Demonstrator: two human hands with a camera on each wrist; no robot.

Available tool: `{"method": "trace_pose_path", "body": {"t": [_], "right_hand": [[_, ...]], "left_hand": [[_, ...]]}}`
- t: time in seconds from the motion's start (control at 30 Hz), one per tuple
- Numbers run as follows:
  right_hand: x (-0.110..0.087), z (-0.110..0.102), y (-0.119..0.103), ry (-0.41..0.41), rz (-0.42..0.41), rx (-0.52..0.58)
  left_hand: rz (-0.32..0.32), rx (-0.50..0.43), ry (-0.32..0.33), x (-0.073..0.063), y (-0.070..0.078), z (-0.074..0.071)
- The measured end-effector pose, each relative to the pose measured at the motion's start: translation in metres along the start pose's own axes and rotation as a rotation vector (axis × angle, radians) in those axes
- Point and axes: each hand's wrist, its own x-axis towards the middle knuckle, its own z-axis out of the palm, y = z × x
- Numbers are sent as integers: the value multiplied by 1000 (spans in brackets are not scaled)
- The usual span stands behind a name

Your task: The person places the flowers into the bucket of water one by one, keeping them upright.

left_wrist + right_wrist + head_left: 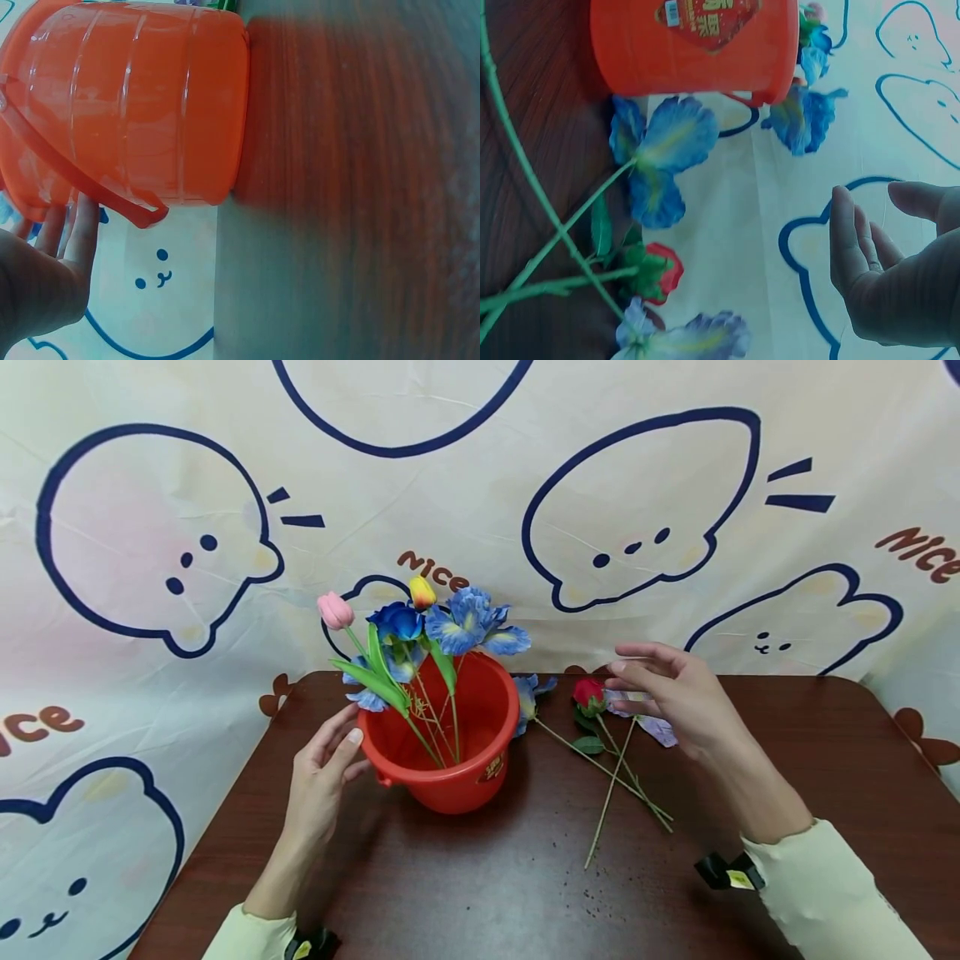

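Note:
A red bucket [491, 693] stands on the table, holding several artificial flowers: a pink tulip [335, 610], a yellow-red tulip [422, 593], a dark blue flower [397, 622] and light blue irises [468, 622]. At the bucket's left side is my left hand [322, 777], its fairly straight fingers against the wall near the rim; the left wrist view shows the bucket's handle [82, 176] hanging beside them. My right hand [678, 697] hovers with nothing in it, fingers loosely bent, over a red rose [588, 694] and a pale purple iris [658, 731].
Another blue iris [527, 697] lies right of the bucket, its stem crossing those of the rose and purple iris. Dark crumbs [592, 906] dot the brown table [420, 893]. A patterned cloth [480, 510] hangs behind the table's far edge.

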Motion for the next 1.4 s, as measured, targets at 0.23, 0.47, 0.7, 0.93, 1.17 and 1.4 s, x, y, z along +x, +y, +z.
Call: {"method": "trace_pose_path", "body": {"t": [0.23,0.47,0.7,0.93,1.17,1.4], "right_hand": [[-4,-21,13,29,-2,-16],[-4,-36,29,67,21,-27],[-5,-47,43,77,60,71],[-3,-59,61,55,98,77],[5,-61,81,15,181,48],[10,-60,97,-25,214,-49]], "left_hand": [[11,-2,-9,0,0,0],[9,1,-3,-1,-1,0],[8,0,-3,-1,-1,0],[-3,9,0,-1,0,0],[-6,7,2,-2,0,0],[-4,2,-4,-2,0,0]]}}
